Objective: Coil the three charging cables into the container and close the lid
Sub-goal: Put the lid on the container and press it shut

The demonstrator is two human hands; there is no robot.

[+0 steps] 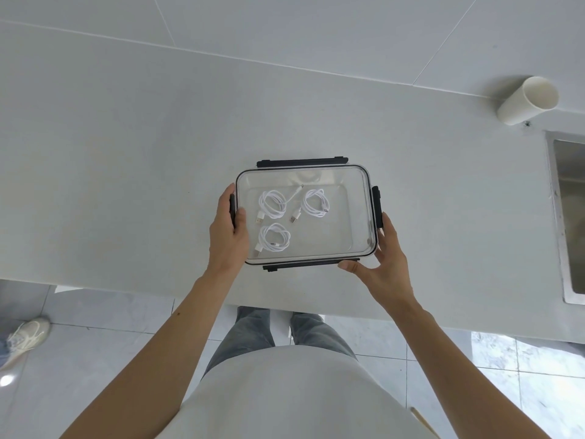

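Observation:
A clear rectangular container [357,217] sits on the white counter with its transparent lid [316,175] on top and black latches on all sides. Three white coiled charging cables lie inside: one at upper left [271,202], one at upper right [316,202], one at lower left [274,238]. My left hand [229,236] grips the left edge, its thumb lying over the lid beside the left latch. My right hand [384,267] touches the front right corner; its thumb lies against the front latch [304,264] and its fingers reach up by the right latch [376,205].
A white paper cup [527,101] stands at the back right of the counter [126,185]. A steel sink [569,217] is set in at the far right. The counter's front edge runs just below the container. Another person's shoe [27,335] shows on the floor at left.

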